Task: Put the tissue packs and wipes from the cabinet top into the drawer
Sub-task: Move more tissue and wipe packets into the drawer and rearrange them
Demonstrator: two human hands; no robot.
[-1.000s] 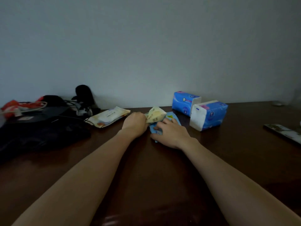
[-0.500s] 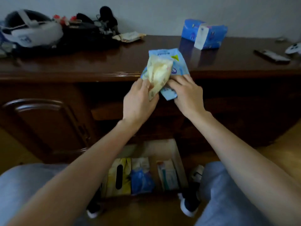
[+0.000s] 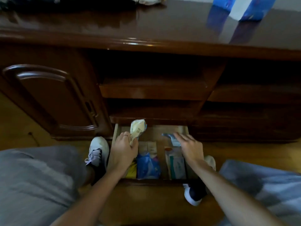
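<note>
The bottom drawer (image 3: 184, 128) of the dark wooden cabinet stands pulled out. My left hand (image 3: 123, 149) is over its left part, shut on a pale yellow pack (image 3: 137, 129) that points up and away. My right hand (image 3: 189, 145) is over the right part, fingers spread on a light blue pack (image 3: 171, 138) lying at the drawer's back; the grip itself is hidden. Two blue and white tissue packs (image 3: 244, 8) remain on the cabinet top (image 3: 146, 25) at the far right. A pale wipes pack (image 3: 149, 0) shows at the top edge.
Inside the drawer lie a blue pack (image 3: 147, 167), a yellow item (image 3: 132, 170) and a green and white pack (image 3: 176, 165). My knees in grey fabric flank the drawer, with white shoes (image 3: 98, 150) beside it. A cabinet door (image 3: 48, 98) is at the left.
Both hands have come down from in front of the cabinet top into the open drawer, carrying the yellow and blue packs. The view has tilted downward.
</note>
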